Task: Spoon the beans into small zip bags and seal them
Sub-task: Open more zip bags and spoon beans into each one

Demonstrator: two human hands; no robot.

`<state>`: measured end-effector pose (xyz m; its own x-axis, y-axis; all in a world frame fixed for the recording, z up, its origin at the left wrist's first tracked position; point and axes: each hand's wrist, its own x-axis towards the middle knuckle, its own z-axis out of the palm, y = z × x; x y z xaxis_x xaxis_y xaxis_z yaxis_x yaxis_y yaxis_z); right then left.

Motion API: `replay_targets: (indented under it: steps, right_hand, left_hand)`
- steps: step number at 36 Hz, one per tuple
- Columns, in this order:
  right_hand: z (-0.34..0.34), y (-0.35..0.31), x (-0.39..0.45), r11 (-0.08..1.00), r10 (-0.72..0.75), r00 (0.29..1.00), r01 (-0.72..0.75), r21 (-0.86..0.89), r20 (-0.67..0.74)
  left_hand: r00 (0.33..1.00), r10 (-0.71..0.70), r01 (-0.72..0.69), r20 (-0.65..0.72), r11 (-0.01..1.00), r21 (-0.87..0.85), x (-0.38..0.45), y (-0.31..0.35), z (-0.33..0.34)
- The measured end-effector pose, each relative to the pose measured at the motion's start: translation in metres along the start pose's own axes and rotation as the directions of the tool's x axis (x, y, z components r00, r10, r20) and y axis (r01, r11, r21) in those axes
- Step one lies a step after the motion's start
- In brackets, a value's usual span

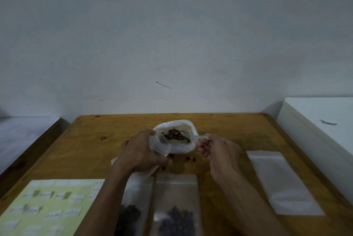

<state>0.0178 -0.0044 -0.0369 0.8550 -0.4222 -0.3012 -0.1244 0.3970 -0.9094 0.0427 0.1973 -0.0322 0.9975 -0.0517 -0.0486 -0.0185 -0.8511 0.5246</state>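
Note:
A white bag [182, 147] of brown beans [174, 134] stands open at the middle of the wooden table [238, 132]. My left hand [140, 152] grips a small clear zip bag [159, 145] beside the white bag's left rim. My right hand [215, 148] pinches a clear plastic spoon [197, 137], whose bowl reaches into the beans. Two clear zip bags [176, 207] with dark beans lie flat near the front edge, between my forearms. A few loose beans [191, 158] lie on the table below the white bag.
A stack of empty clear zip bags [282, 182] lies at the right. A pale green sheet with white labels [47, 209] lies at the front left. A white surface [324, 121] stands beyond the table's right edge. The grey wall rises behind.

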Motion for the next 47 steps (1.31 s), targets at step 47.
replay_targets:
  steps: [47]
  right_hand:
    - [0.018, 0.044, -0.008, 0.996, 0.094, 0.995, -0.093, -0.011, 0.033]
  left_hand:
    - [0.999, 0.021, -0.022, -0.030, 0.999, -0.023, -0.016, 0.021, -0.008]
